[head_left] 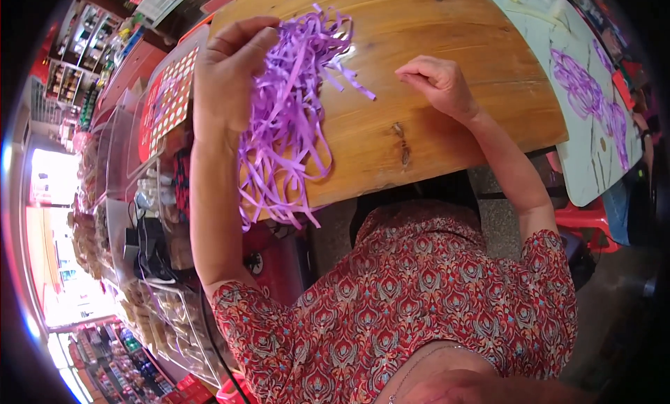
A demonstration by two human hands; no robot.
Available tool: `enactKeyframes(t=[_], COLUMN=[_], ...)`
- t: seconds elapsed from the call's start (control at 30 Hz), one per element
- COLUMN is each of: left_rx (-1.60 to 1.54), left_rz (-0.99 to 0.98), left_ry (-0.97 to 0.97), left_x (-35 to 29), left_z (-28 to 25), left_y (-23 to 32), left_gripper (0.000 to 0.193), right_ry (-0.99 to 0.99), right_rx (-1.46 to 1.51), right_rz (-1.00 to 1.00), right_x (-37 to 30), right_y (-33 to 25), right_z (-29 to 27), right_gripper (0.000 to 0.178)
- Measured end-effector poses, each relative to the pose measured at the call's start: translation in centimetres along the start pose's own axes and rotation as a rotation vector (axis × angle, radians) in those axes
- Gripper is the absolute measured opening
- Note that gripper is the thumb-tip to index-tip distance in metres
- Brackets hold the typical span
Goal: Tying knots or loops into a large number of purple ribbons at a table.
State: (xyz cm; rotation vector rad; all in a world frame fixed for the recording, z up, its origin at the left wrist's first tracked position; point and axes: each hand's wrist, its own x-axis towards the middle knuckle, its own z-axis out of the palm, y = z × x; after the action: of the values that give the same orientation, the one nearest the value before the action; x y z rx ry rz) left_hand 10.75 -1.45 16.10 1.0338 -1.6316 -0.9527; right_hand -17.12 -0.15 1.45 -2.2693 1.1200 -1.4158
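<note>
A tangled heap of purple ribbons (289, 111) lies along the left side of the wooden table, with loose ends hanging over its near edge. At the heap's upper left is my left hand (241, 48), its fingers curled and the thumb close to the forefinger. Ribbon shows right beside those fingertips, but whether a strand is pinched between them is hidden. Over the middle of the table, to the right of the heap, my right hand (443, 83) is closed, thumb pressed to the fingers. What it holds, if anything, is too small to make out.
The wooden table (391, 163) spreads in front of me. On its right, a pale marble-patterned table (590, 181) carries more purple ribbon (583, 90); a red stool (590, 222) stands below. Clear plastic bins and bagged goods (91, 215) crowd the left, beside a red dotted box (164, 104).
</note>
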Motion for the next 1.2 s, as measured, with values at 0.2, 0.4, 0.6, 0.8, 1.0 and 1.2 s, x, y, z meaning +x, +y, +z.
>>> enactKeyframes(t=[0.2, 0.4, 0.6, 0.8, 1.0, 1.2], left_rx=[-0.383, -0.493, -0.328, -0.006, -0.188, -0.136], left_rz=[-0.017, 0.021, 0.149, 0.455, 0.017, -0.086], left_ry=[-0.224, -0.269, -0.297, -0.156, 0.001, 0.020], left_x=[-0.6, 0.1, 0.7, 1.4, 1.1, 1.3], left_z=[6.9, 11.4, 13.3, 11.7, 9.1, 7.4], left_y=[1.2, 0.4, -0.5, -2.2, -4.3, -9.3], left_gripper=[0.019, 0.020, 0.021, 0.012, 0.009, 0.011], right_ry=[0.145, 0.216, 0.087, -0.037, 0.187, 0.345], right_rx=[0.316, 0.693, 0.949, 1.189, 0.879, 0.339], right_rz=[0.122, 0.188, 0.379, 0.430, 0.506, 0.547], right_x=[1.5, 2.5, 1.8, -0.3, -4.7, -8.0], right_y=[-2.3, -7.1, -6.0, -3.9, -0.3, 2.0], right_z=[-2.5, -4.9, -7.8, -10.6, -15.6, -18.3], right_gripper=[0.016, 0.032, 0.040, 0.037, 0.028, 0.021])
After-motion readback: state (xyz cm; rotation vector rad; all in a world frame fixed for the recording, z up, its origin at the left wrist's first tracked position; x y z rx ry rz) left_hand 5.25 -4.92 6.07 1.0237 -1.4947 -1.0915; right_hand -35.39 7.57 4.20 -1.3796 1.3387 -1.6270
